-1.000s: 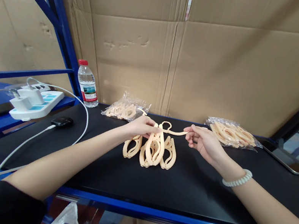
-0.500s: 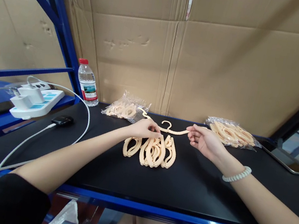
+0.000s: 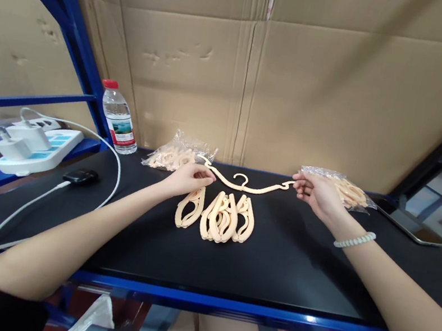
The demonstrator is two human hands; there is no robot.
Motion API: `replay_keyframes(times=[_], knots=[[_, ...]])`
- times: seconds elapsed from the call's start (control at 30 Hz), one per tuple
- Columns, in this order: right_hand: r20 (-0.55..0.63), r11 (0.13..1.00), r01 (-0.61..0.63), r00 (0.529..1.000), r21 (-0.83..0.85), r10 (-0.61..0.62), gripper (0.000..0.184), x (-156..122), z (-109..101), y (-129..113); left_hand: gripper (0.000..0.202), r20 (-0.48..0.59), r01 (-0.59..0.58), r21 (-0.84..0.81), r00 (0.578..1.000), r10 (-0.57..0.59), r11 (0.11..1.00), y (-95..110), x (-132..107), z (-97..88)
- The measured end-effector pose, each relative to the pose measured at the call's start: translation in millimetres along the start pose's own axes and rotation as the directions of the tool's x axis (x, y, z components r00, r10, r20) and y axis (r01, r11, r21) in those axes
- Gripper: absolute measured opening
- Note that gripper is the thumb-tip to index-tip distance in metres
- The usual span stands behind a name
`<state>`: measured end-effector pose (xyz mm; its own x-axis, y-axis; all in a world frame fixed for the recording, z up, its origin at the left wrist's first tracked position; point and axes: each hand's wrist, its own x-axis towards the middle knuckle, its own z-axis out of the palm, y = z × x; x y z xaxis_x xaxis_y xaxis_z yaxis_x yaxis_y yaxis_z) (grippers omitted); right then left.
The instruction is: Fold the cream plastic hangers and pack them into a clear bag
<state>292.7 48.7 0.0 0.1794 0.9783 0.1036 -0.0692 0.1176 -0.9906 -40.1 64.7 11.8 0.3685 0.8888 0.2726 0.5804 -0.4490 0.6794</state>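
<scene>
Left hand [image 3: 194, 177]: fingers bent, tips by the left arm of the unfolded cream curved plastic hanger [image 3: 242, 189]; can't tell if it's gripping. Right hand [image 3: 318, 197]: pinching that hanger's right tip. Hanger spans between them, hook up.

Left to right: white rectangular plastic power strip [image 3: 45, 158], plugs in it. Clear cylindrical plastic bottle, red cap [image 3: 119, 120], clear liquid inside. Crinkled clear plastic left bag [image 3: 171, 154], cream hangers inside. One folded cream oval hanger [image 3: 179, 212] below left hand; overlapping folded hangers [image 3: 232, 222] just right. Clear plastic right bag [image 3: 353, 197], hangers inside, partly behind right hand.
</scene>
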Motion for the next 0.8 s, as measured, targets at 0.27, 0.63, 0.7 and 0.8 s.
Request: replay_keyframes(times=[0.27,0.63,0.7,0.8], knots=[[-0.066,0.958,0.061,0.994,-0.28,-0.082,0.01,10.4,-16.2,2.7,0.017,-0.017,-0.001,-0.045,1.0,0.0,0.999,-2.0,0.2,-9.0],[0.206,0.715,0.194,0.976,-0.672,-0.072,0.008,14.0,-13.2,27.5,0.021,-0.011,0.023,-0.073,1.0,-0.024,0.997,-13.0,2.6,-3.4],[0.231,0.68,0.224,0.969,-0.698,-0.083,0.004,14.2,-13.9,27.5,0.02,-0.011,0.027,-0.07,1.0,-0.028,0.997,-12.1,2.0,-3.0],[0.262,0.625,0.267,0.96,-0.734,-0.102,0.003,14.5,-14.8,27.2,0.018,-0.011,0.035,-0.066,0.999,-0.036,0.997,-10.1,0.9,-2.7]])
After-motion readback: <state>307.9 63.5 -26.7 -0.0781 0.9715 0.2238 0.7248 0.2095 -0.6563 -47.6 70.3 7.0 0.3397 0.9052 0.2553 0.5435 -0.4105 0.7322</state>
